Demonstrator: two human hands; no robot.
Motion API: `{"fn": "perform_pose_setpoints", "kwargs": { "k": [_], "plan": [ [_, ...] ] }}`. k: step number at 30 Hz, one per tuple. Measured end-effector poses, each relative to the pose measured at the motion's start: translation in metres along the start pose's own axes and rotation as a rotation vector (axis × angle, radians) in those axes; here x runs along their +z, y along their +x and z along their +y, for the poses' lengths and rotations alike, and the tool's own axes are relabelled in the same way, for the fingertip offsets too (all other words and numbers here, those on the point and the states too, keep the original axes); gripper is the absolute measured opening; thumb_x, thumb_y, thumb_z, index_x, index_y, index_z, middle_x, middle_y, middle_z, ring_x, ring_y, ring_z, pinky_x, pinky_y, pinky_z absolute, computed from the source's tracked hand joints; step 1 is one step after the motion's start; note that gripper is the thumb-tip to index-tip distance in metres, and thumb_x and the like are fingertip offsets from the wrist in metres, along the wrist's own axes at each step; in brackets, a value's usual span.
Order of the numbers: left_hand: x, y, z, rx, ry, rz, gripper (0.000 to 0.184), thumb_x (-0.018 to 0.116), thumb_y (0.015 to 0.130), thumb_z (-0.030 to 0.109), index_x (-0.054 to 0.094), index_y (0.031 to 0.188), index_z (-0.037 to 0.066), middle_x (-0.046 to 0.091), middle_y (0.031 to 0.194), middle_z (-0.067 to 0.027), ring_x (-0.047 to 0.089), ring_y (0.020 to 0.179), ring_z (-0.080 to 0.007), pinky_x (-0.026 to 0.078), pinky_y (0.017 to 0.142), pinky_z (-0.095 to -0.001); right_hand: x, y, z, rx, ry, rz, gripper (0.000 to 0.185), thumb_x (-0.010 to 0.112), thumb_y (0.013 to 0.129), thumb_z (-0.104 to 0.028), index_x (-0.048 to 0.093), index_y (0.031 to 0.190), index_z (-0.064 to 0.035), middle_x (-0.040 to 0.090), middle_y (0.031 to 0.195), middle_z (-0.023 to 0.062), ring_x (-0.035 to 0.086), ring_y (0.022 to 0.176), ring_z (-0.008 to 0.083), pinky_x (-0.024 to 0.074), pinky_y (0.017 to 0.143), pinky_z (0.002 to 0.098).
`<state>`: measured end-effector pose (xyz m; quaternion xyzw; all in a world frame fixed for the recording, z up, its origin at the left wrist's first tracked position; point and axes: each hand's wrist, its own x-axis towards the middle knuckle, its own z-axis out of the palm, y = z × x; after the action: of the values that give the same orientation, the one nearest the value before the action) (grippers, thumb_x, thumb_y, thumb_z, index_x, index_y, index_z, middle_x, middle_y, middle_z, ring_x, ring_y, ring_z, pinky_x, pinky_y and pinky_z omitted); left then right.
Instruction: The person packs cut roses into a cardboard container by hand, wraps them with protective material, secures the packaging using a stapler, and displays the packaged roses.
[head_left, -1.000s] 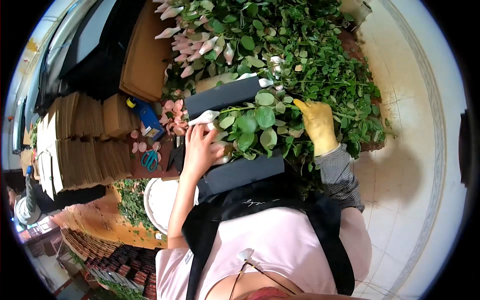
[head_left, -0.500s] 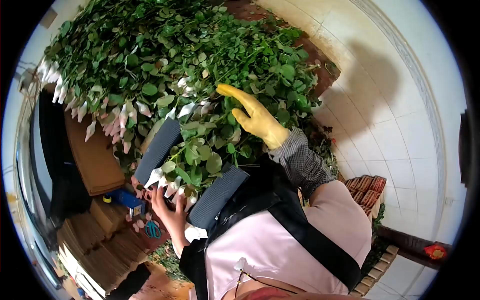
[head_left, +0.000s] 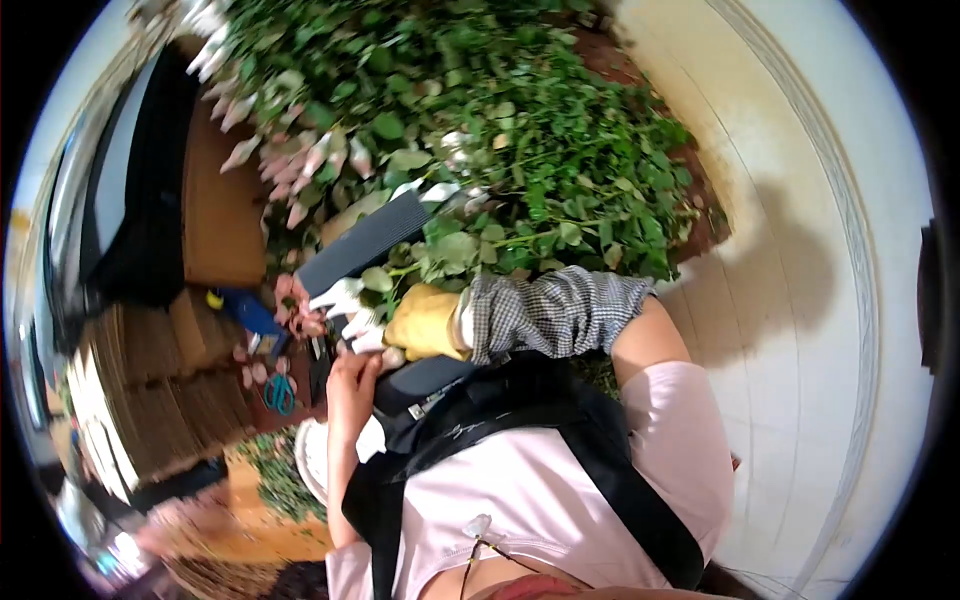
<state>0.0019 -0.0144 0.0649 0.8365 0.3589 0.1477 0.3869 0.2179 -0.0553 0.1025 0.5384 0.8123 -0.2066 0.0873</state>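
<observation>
Near scissors [head_left: 279, 394] and dark blocks [head_left: 365, 243], the left hand [head_left: 349, 393] and right hand [head_left: 424, 324] crowd wrapped buds [head_left: 342, 296], each grip unclear.

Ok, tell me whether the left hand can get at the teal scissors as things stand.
Probably yes: the teal scissors lie uncovered, off to the side of the left hand. A dark object lies between them, but it seems low enough to reach over.

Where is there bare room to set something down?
A narrow tabletop strip between rose foliage and white tiles looks mostly bare. Crowded: the gap between the dark grey blocks, holding rosebuds and the gloved right hand, with the left hand at its end.
</observation>
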Motion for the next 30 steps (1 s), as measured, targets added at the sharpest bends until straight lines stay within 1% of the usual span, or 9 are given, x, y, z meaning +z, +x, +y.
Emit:
{"fn": "perform_pose_setpoints", "kwargs": {
  "k": [2, 5, 8, 16, 20, 23, 26, 28, 30],
  "plan": [
    [0.000, -0.002, -0.006, 0.049, -0.043, 0.045, 0.021, 0.065, 0.095, 0.013, 0.063, 0.081, -0.003, 0.055, 0.077, -0.0189, 0.055, 0.077, -0.0373, 0.047, 0.073, -0.0423, 0.017, 0.004, 0.004, 0.019, -0.016, 0.065, 0.017, 0.065, 0.083, -0.025, 0.075, 0.092, -0.0135, 0.074, 0.084, 0.0077, 0.073, 0.082, 0.0283, 0.0564, 0.073, 0.0407],
    [-0.018, -0.019, -0.042, -0.068, -0.482, 0.324, 0.010, 0.053, 0.101, 0.010, 0.055, 0.102, 0.000, 0.053, 0.095, -0.0011, 0.050, 0.089, -0.0098, 0.043, 0.082, -0.0279, 0.027, 0.009, 0.011, 0.005, -0.055, 0.021, 0.014, 0.065, 0.082, -0.021, 0.074, 0.091, -0.0141, 0.073, 0.081, 0.0070, 0.072, 0.079, 0.0278, 0.0562, 0.071, 0.0410],
    [-0.066, -0.015, 0.000, 0.121, -0.371, 0.724, 0.016, 0.045, 0.102, 0.004, 0.058, 0.098, -0.004, 0.060, 0.100, -0.0054, 0.056, 0.090, -0.0143, 0.044, 0.078, -0.0293, 0.003, -0.011, 0.019, -0.109, 0.158, 0.122, 0.014, 0.067, 0.087, -0.024, 0.073, 0.094, -0.0129, 0.071, 0.077, 0.0074, 0.070, 0.076, 0.0274, 0.0553, 0.073, 0.0405],
    [-0.002, 0.020, -0.002, -0.130, 0.164, 0.134, 0.035, 0.072, 0.091, 0.027, 0.052, 0.078, 0.001, 0.060, 0.073, -0.0193, 0.057, 0.065, -0.0402, 0.048, 0.059, -0.0434, -0.005, 0.015, 0.020, 0.084, -0.026, -0.050, 0.032, 0.074, 0.084, -0.039, 0.070, 0.091, -0.0082, 0.072, 0.080, 0.0088, 0.071, 0.081, 0.0289, 0.0551, 0.076, 0.0418],
    [-0.002, 0.020, -0.011, 0.037, -0.053, 0.172, 0.026, 0.072, 0.089, 0.021, 0.062, 0.083, -0.002, 0.065, 0.079, -0.0195, 0.063, 0.075, -0.0390, 0.052, 0.067, -0.0408, 0.016, 0.015, 0.027, 0.027, -0.048, 0.047, 0.025, 0.071, 0.086, -0.034, 0.070, 0.093, -0.0103, 0.073, 0.083, 0.0078, 0.072, 0.082, 0.0270, 0.0555, 0.074, 0.0398],
    [-0.035, 0.001, -0.041, -0.341, -0.362, 0.617, 0.012, 0.060, 0.092, 0.006, 0.068, 0.089, -0.002, 0.066, 0.077, -0.0058, 0.058, 0.072, -0.0110, 0.049, 0.067, -0.0308, 0.007, 0.020, 0.023, 0.044, -0.109, -0.009, 0.021, 0.068, 0.088, -0.032, 0.070, 0.092, -0.0108, 0.073, 0.083, 0.0073, 0.072, 0.080, 0.0263, 0.0553, 0.071, 0.0393],
    [-0.063, 0.005, -0.035, 0.078, -0.143, 0.815, 0.012, 0.057, 0.097, 0.004, 0.061, 0.087, -0.002, 0.063, 0.075, -0.0036, 0.057, 0.066, -0.0121, 0.047, 0.063, -0.0263, 0.001, 0.003, 0.036, -0.059, 0.202, 0.213, 0.021, 0.064, 0.091, -0.032, 0.070, 0.091, -0.0109, 0.069, 0.078, 0.0084, 0.068, 0.074, 0.0292, 0.0542, 0.070, 0.0438],
    [-0.043, 0.008, -0.015, -0.101, -0.345, 0.513, 0.011, 0.062, 0.097, 0.009, 0.057, 0.094, -0.001, 0.064, 0.078, -0.0066, 0.058, 0.066, -0.0126, 0.048, 0.062, -0.0281, -0.029, -0.005, 0.030, 0.007, 0.230, 0.248, 0.023, 0.061, 0.095, -0.035, 0.069, 0.096, -0.0128, 0.069, 0.079, 0.0064, 0.068, 0.075, 0.0273, 0.0540, 0.070, 0.0431],
    [-0.016, 0.022, -0.007, -0.223, -0.080, 0.394, 0.032, 0.074, 0.092, 0.027, 0.055, 0.104, 0.003, 0.068, 0.085, -0.0204, 0.068, 0.072, -0.0356, 0.052, 0.066, -0.0429, -0.039, -0.003, 0.025, 0.097, 0.102, 0.268, 0.026, 0.058, 0.097, -0.037, 0.068, 0.099, -0.0135, 0.068, 0.078, 0.0055, 0.068, 0.077, 0.0260, 0.0536, 0.069, 0.0415]
  ]
}}
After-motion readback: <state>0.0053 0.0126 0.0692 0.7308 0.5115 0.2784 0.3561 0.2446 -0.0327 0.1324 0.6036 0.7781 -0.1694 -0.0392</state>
